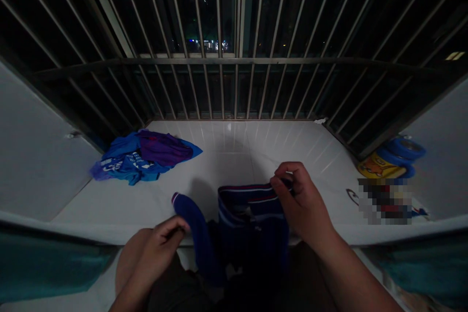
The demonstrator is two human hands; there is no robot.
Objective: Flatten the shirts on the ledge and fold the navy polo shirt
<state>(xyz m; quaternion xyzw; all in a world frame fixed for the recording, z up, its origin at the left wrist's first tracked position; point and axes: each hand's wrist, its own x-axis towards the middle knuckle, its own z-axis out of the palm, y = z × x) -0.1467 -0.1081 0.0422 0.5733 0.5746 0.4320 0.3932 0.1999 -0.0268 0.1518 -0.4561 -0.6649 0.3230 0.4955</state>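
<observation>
The right hand (pixel 302 200) is closed to a narrow pinch on the upper edge of a navy garment (pixel 252 234), which has a red-and-white striped band (pixel 254 194) and hangs down from that pinch toward the person's lap at six o'clock. The band gapes slightly, like the mouth of a bag, and something small and pale shows inside it, too dim to identify. The left hand (pixel 157 253) sits at about seven o'clock, its fingers curled and narrow, with the fingertips (pixel 183 224) at a long blue cloth tube (pixel 197 234) that has a pale, purple-edged end. Whether that hand is gripping the tube, I cannot tell. The tube hangs just beside the navy garment, and both cross the front edge of a white tiled ledge (pixel 234 156). At ten o'clock on the ledge lies a loose heap of blue printed cloth (pixel 126 165) and purple cloth (pixel 164 148). At two o'clock sit a yellow cartoon-printed package (pixel 378 165) and a stack of round blue rings (pixel 400 153); anything inside them is hidden. A pixelated patch (pixel 383 201) covers whatever lies just below them. Metal window bars (pixel 219 83) rise at twelve o'clock.
</observation>
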